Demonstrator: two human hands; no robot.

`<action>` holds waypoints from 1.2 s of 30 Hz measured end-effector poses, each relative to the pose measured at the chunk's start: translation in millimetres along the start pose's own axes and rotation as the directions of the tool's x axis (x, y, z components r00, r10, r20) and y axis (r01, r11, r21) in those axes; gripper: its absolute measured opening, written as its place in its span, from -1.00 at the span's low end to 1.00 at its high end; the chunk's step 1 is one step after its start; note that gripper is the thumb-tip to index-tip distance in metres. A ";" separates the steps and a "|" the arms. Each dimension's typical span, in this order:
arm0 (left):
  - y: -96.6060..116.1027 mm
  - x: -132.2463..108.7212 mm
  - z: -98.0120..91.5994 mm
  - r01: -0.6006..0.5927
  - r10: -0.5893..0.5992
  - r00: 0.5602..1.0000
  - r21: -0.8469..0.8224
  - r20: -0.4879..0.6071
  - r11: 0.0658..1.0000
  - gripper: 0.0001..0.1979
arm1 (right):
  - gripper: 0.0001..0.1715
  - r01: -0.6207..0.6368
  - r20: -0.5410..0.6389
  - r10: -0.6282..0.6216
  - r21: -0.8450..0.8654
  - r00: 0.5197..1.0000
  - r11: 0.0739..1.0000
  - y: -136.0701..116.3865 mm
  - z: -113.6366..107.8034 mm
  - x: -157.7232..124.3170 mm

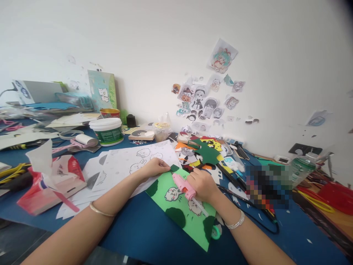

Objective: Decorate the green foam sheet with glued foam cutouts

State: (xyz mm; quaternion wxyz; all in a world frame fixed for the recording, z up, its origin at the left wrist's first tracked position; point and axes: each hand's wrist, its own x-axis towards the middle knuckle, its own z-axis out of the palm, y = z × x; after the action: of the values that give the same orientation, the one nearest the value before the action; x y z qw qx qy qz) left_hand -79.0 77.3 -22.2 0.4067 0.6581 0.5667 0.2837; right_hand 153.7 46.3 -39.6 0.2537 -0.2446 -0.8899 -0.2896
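Note:
My right hand (203, 184) is wrapped round a pink hot glue gun (188, 190), with a clear glue stick (200, 207) jutting from its back end. The gun lies over a light green sheet (193, 232) bearing dark green patches (175, 217) and cartoon cutouts (172, 194). At the sheet's far edge, my left hand (156, 168) pinches a small dark green piece (174, 168) between thumb and fingertips. The nozzle points toward this piece; whether they touch I cannot tell. Beneath my left forearm are white sheets with line drawings (142, 156).
Colored paper scraps (208, 152) pile up beyond the sheet. To the left are a red tissue pack (66, 173), a white-and-green tub (107, 132) and pink scissors (74, 144). A black cord (273, 230) loops at right, near a clear green bottle (302, 167).

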 end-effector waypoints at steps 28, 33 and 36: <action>5.5 -5.7 0.4 -0.006 0.006 1.000 0.004 0.023 1.000 -0.66 | -0.80 -0.474 -0.025 0.473 -0.074 0.881 0.877 36.6 3.3 -16.7; 5.3 -3.6 5.3 -0.032 0.032 0.999 0.011 -0.023 0.999 -0.64 | -0.82 -0.560 0.051 0.565 -0.079 0.824 0.825 40.9 4.9 -16.5; 1.1 0.4 12.0 -0.104 0.107 0.994 0.078 -0.034 0.992 -0.63 | -0.86 -0.564 0.082 0.569 -0.074 0.818 0.822 38.6 4.5 -14.7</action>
State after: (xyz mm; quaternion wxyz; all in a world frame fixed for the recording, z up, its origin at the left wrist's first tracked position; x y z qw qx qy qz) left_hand -68.3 75.1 -27.4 0.3548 0.6966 0.5492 0.2956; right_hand 185.8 72.4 -36.4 0.2774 -0.5180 -0.7817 -0.2090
